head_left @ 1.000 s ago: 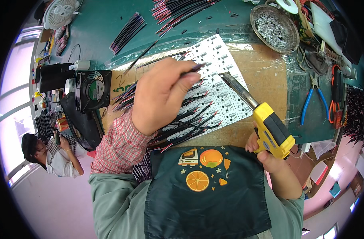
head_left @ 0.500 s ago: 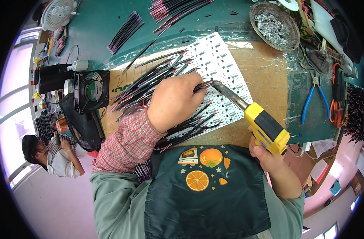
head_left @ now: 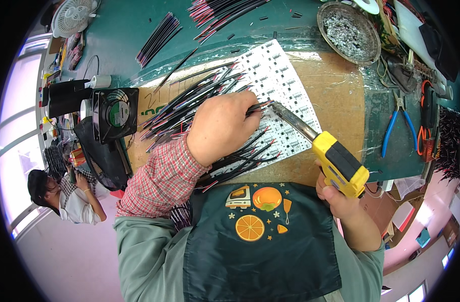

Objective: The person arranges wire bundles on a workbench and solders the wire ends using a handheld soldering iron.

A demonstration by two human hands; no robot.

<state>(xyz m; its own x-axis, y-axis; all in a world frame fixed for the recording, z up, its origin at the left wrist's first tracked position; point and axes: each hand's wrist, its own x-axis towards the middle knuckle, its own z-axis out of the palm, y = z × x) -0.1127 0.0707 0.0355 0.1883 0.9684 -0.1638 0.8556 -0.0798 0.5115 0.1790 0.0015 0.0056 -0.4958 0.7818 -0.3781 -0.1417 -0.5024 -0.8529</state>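
Observation:
My left hand [head_left: 221,126] is closed in a pinch on a thin black wire [head_left: 261,105], whose end pokes out to the right of the fingers. My right hand [head_left: 337,197] grips a yellow and black soldering gun [head_left: 342,165]. Its metal tip points up and left and is at or very near the wire's end; I cannot tell if they touch. Beneath both lies a white panel with a repeated black circuit pattern [head_left: 290,80]. Several black wires with red and bare ends [head_left: 182,108] lie across the panel's left part, partly hidden by my left hand and checked sleeve.
A brown board [head_left: 341,95] covers the green table. A small black fan [head_left: 116,116] stands at left. Beyond are wire bundles [head_left: 159,40] and a round pan of metal scraps [head_left: 375,38]. Blue-handled pliers [head_left: 389,133] lie at right. Another person [head_left: 79,196] sits far left.
The soldering gun has shifted slightly right and down in my right hand. My left hand stays nearly in place with the wire.

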